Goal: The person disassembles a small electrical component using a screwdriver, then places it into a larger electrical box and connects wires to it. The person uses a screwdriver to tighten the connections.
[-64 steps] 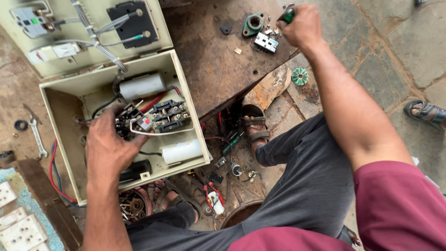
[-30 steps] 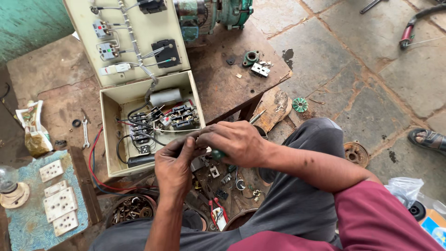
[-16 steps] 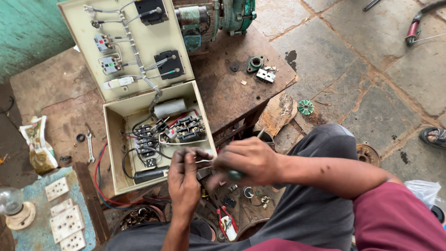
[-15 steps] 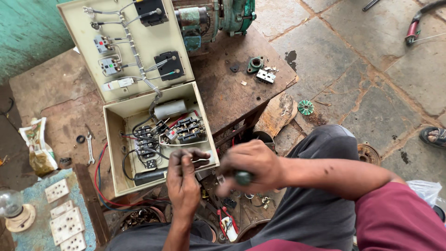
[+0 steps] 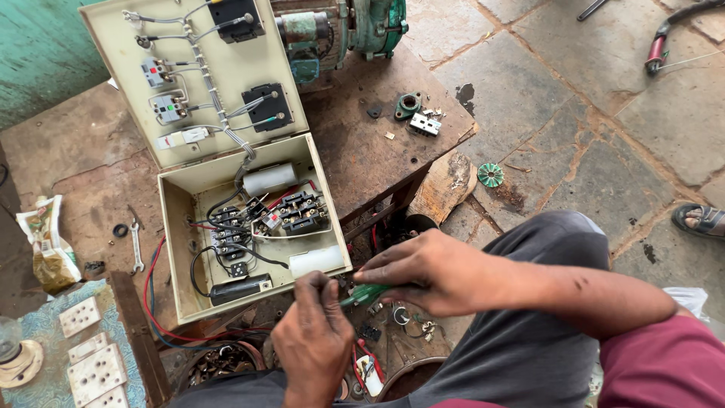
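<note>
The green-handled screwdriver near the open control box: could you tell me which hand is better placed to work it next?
Probably the right hand: it already grips the green-handled screwdriver, pointed toward the left hand, which pinches something small at its tip beside the control box.

Cream control box (image 5: 249,227); green-handled screwdriver (image 5: 362,295), probably translucent; grey trousers (image 5: 521,332); maroon sleeve (image 5: 672,363).

the screwdriver (image 5: 365,293) in my right hand (image 5: 430,273) has a glossy green plastic handle. the box (image 5: 249,227) is matt cream painted metal. the bench (image 5: 362,143) is rough, rusty-brown. my trousers (image 5: 521,332) are grey cloth; the floor (image 5: 574,113) rough stone.
</note>
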